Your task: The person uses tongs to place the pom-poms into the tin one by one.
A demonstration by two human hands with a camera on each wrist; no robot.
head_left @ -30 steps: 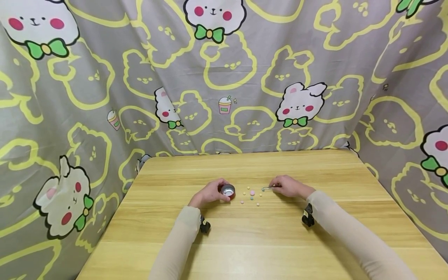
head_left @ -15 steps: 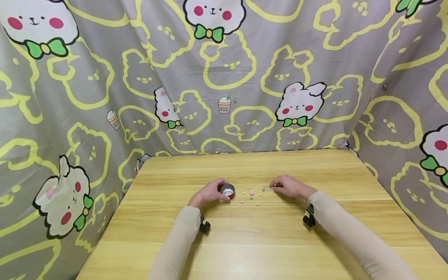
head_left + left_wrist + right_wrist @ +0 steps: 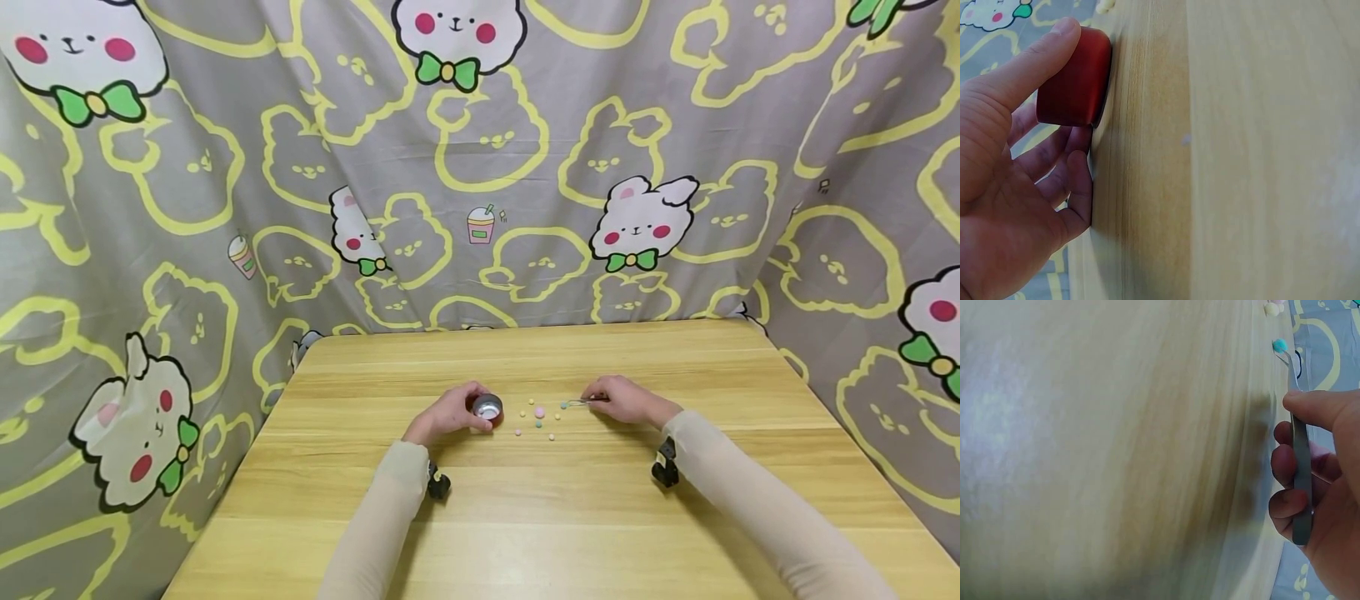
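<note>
In the head view my left hand (image 3: 452, 412) holds a small round cup (image 3: 489, 408), silvery inside. The left wrist view shows the cup's red outer wall (image 3: 1075, 84) between thumb and fingers, its base close to the table. My right hand (image 3: 626, 400) grips metal tweezers (image 3: 587, 401). In the right wrist view the thumb lies on the tweezers' shank (image 3: 1301, 469) and the fingers curl round it. The slightly parted bent tips are at a teal pompom (image 3: 1280, 345); whether they pinch it I cannot tell.
Between the hands several small balls lie scattered on the wooden table (image 3: 525, 517): a larger pink ball (image 3: 539, 412), another teal ball (image 3: 538, 425), and small yellow and pale ones. A patterned curtain (image 3: 420, 275) surrounds the table's back and sides.
My right hand has shifted very slightly to the right with the tweezers. The teal pompom at their tips and the left hand with the cup stay practically in place.
</note>
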